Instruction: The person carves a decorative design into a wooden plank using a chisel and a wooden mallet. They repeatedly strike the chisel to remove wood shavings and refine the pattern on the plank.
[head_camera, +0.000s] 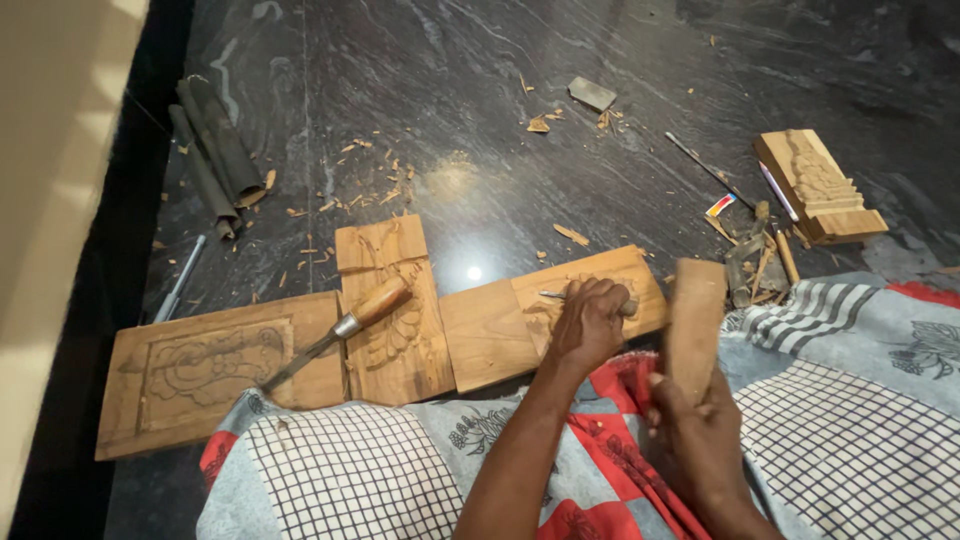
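My left hand (588, 325) grips a chisel (553, 295) whose metal tip rests on a wooden block (600, 275) lying on the dark floor. My right hand (695, 430) holds a wooden mallet block (695, 320) upright just right of the chisel hand. A plain wooden piece (485, 335) adjoins the block on its left. Further left lies a carved panel (390, 320) with a wooden-handled chisel (340, 330) resting across it, and a large carved board (210, 370) beside that.
A patterned cloth (850, 400) covers my lap at the bottom. A carved stepped block (820, 185), several thin tools (745, 215) and wood scraps lie at right. Dark rolled sleeves (215, 150) and a metal rod (180, 280) lie at left. Wood chips scatter the floor.
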